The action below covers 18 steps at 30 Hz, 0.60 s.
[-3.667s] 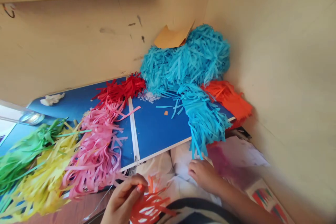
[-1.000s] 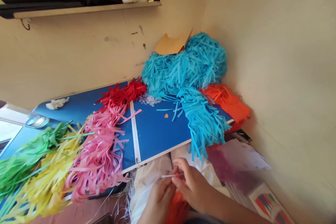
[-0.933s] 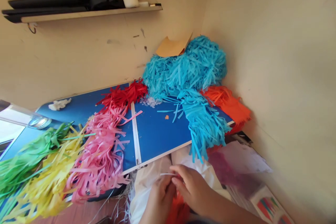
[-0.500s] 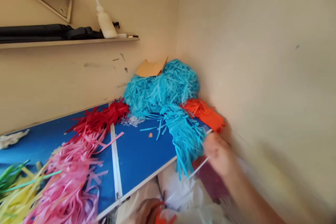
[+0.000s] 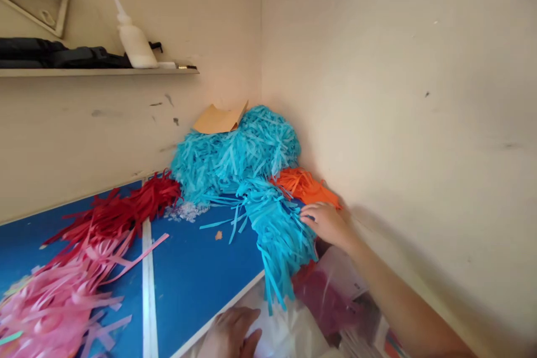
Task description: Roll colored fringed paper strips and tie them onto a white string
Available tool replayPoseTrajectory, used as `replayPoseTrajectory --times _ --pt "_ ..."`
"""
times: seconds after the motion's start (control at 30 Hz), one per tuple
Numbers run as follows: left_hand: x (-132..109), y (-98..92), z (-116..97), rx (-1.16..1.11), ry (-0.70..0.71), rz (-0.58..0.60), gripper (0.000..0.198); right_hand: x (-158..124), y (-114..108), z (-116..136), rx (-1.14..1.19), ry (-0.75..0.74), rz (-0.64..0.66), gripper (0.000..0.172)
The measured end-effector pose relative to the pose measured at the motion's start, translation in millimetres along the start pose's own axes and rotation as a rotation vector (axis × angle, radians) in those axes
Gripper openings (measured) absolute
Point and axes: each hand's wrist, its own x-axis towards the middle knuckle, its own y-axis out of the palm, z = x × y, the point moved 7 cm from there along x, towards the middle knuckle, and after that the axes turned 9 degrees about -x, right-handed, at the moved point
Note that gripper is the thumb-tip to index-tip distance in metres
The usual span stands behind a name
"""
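Observation:
My right hand (image 5: 325, 222) reaches in from the right, fingers stretched out and loosely bent. It lies over the right edge of a light-blue bundle of fringed paper strips (image 5: 281, 229), whose ends hang over the table edge. Just behind the fingers is an orange fringed bundle (image 5: 310, 187). At the bottom, my left hand (image 5: 230, 333) is by the table's front edge, above whitish plastic (image 5: 289, 330). Its thumb and fingers are apart with nothing visible between them. A large light-blue heap of strips (image 5: 235, 154) fills the corner, a tan piece of paper (image 5: 220, 120) on top.
Red strips (image 5: 134, 201) and pink strips (image 5: 62, 302) lie on the blue table (image 5: 201, 274). Below its edge are plastic bags and a dark-red item (image 5: 331, 302). A wall shelf (image 5: 96, 72) holds a nozzle bottle (image 5: 136, 45) and black cases. Walls close off the back and right.
The view has swung right. My right hand has opened from a closed shape and moved onto the blue strips. The orange-red thing at my left hand no longer shows there.

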Motion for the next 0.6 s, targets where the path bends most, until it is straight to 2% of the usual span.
replayPoseTrajectory --times 0.1,0.17,0.27,0.33,0.47,0.6 --pt "42 -34.8 -5 0.055 -0.031 -0.060 0.032 39 31 28 0.000 -0.070 0.024 0.027" --pt "79 -48.9 -6 0.091 -0.050 -0.092 0.035 65 46 39 0.003 -0.117 0.039 0.031" --pt "134 -47.7 3 0.150 -0.077 -0.005 0.038 101 60 36 0.020 -0.158 0.062 0.037" --pt "158 -43.8 12 0.163 -0.088 0.031 0.038 122 62 17 0.032 -0.124 0.059 0.036" --pt "176 -40.7 26 0.155 -0.104 0.037 0.034 151 60 -32 0.088 0.015 0.045 0.032" --pt "181 -42.7 38 0.147 -0.159 0.017 0.034 152 59 -50 0.157 0.086 0.038 0.030"
